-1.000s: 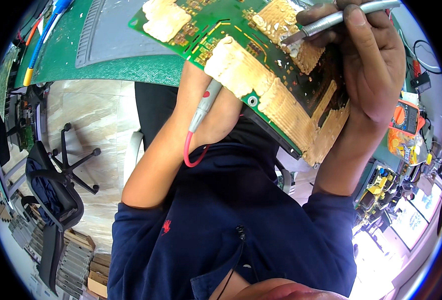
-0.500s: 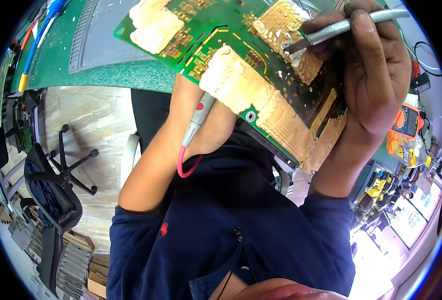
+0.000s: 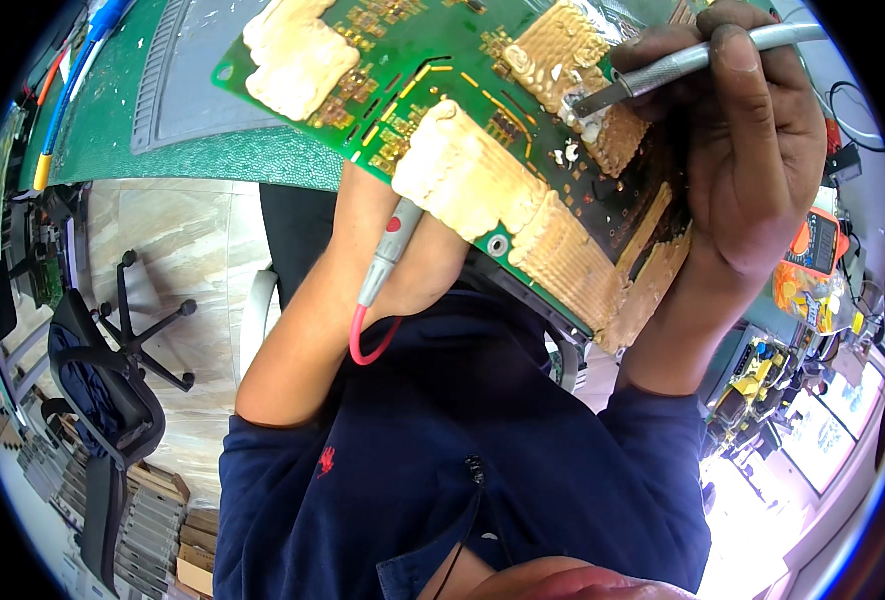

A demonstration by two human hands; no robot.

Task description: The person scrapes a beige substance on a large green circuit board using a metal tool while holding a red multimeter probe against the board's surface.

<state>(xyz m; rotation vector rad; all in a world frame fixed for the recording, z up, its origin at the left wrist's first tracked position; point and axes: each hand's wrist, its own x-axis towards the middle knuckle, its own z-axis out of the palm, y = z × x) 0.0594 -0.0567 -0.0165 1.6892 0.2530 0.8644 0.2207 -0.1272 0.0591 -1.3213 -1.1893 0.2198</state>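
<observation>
A green circuit board (image 3: pixel 393 60) with patches of hardened tan compound (image 3: pixel 473 165) is held tilted in front of me. My left hand (image 3: pixel 428 265) supports it from underneath; the board hides its fingers. Beside that hand, a grey test probe (image 3: pixel 393 250) with a red lead pokes out from under the board's near edge. In my right hand (image 3: pixel 753 140) is a craft knife (image 3: pixel 673 68) with a knurled silver handle, gripped between thumb and fingers. Its blade touches a broken-up tan patch (image 3: pixel 568 60) at the upper right, where white crumbs lie.
A grey mat (image 3: pixel 198 80) lies on the green bench (image 3: pixel 93 150), with a blue tool with a yellow tip (image 3: pixel 53 140) at the left. An orange multimeter (image 3: pixel 818 240) is at the right, near a bag of orange packets (image 3: pixel 803 295). A black office chair (image 3: pixel 103 380) stands on the left.
The board has shifted slightly left and down, with my left hand and the probe. The knife blade remains at the same tan patch, and white crumbs beside it have moved.
</observation>
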